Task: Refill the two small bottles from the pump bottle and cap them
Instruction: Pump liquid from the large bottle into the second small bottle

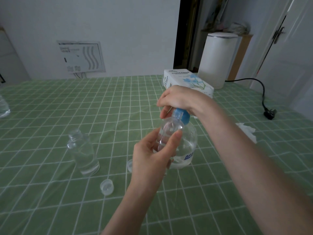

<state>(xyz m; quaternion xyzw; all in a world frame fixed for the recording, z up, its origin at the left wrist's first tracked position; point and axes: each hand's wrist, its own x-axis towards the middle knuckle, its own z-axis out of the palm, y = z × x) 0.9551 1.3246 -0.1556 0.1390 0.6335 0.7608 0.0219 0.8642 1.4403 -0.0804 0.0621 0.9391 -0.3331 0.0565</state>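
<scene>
Gripping clear pump bottle (188, 146) by its blue head, right hand (177, 97) fingers curled; left hand (149, 156) fingers clamp small clear plastic bottle (169, 131).

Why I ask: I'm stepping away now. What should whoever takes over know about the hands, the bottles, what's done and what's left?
Left hand holds one small bottle with its mouth up at the pump head.
Right hand grips that blue pump head; the pump bottle stands on the tablecloth.
Second small bottle stands open to the left and seems to hold some liquid.
Near cap and far cap lie on the cloth.
Done: both small bottles opened.
Left: finish filling, then cap both.
</scene>
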